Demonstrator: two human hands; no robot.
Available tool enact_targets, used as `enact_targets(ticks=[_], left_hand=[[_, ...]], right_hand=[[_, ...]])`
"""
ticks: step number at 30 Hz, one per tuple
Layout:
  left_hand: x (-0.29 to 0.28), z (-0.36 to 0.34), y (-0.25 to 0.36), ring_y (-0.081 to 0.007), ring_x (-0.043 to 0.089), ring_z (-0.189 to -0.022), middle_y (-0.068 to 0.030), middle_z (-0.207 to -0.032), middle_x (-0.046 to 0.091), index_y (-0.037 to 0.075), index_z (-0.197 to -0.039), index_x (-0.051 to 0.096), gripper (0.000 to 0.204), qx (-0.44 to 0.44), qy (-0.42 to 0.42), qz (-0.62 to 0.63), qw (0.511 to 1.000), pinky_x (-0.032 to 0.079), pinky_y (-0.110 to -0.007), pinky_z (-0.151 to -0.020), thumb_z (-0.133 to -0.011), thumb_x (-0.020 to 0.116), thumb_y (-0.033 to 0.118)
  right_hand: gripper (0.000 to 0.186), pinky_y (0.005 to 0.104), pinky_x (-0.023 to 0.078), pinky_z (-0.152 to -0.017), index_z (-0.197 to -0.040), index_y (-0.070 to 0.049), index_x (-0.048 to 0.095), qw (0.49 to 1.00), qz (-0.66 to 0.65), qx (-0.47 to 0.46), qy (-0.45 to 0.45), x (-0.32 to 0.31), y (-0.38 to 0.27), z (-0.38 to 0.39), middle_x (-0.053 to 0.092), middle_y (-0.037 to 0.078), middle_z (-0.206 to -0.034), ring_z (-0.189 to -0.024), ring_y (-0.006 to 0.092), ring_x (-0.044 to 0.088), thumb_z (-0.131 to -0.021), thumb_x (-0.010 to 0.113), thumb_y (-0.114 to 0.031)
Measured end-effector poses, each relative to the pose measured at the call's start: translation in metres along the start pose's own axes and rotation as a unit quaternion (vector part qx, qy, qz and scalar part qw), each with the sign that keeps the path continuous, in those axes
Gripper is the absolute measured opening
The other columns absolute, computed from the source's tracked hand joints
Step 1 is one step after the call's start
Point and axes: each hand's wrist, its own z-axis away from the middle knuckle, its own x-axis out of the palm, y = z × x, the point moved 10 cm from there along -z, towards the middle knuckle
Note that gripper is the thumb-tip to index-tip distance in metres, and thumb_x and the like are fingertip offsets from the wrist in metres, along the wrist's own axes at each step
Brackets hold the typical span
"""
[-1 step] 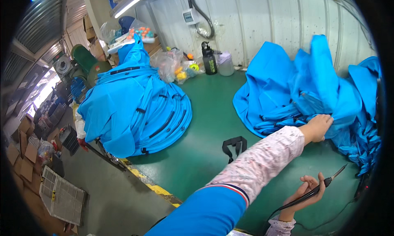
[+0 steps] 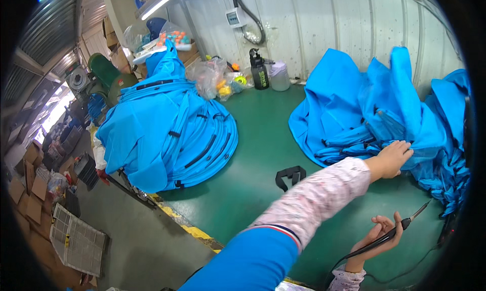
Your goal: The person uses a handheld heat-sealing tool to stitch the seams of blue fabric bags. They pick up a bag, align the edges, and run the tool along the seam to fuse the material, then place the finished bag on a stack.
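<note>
My left hand (image 2: pixel 392 159) reaches across to the right and grips a fold at the lower edge of a heaped pile of bright blue fabric (image 2: pixel 354 109) on the green table (image 2: pixel 263 154). The arm wears a pale patterned sleeve under blue. My right hand (image 2: pixel 377 235), low at the right, holds a thin black pen-shaped tool (image 2: pixel 405 222) with a metal tip pointing up and right towards the fabric. A dark cord trails from the tool's back end. The tip is clear of the cloth.
A second blue fabric stack with black straps (image 2: pixel 167 129) lies on the table's left. A loose black strap (image 2: pixel 290 175) sits mid-table. A black bottle (image 2: pixel 259 74), white jug (image 2: pixel 278 77) and plastic bags (image 2: pixel 210 78) stand by the back wall. Cardboard boxes and a white grid panel (image 2: pixel 76 240) lie on the floor.
</note>
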Motion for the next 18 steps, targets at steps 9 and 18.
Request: enact_targets(ticks=[9, 18], left_hand=[[-0.326, 0.278, -0.080, -0.0369, 0.055, -0.116, -0.0182, -0.122, 0.059, 0.003, -0.126, 0.057, 0.054, -0.195, 0.005, -0.245, 0.950, 0.045, -0.046, -0.100, -0.073, 0.065, 0.002], [-0.705, 0.417, -0.208, -0.0366, 0.047, -0.130, -0.0215, -0.134, 0.054, 0.000, -0.136, 0.045, 0.053, -0.433, -0.037, -0.579, 0.690, 0.037, -0.045, -0.110, -0.085, 0.057, 0.007]], right_hand=[[0.045, 0.0320, 0.049, -0.076, -0.139, 0.000, 0.037, 0.997, -0.025, -0.057, -0.043, 0.017, -0.029, 0.012, 0.060, 0.015, -0.104, -0.081, 0.0168, 0.055, -0.102, 0.053, -0.020], [0.046, 0.0342, 0.048, -0.080, -0.143, -0.004, 0.033, 0.981, 0.033, -0.130, -0.141, 0.040, -0.013, 0.035, 0.046, 0.021, -0.137, -0.087, 0.0183, 0.053, -0.100, 0.047, -0.003]])
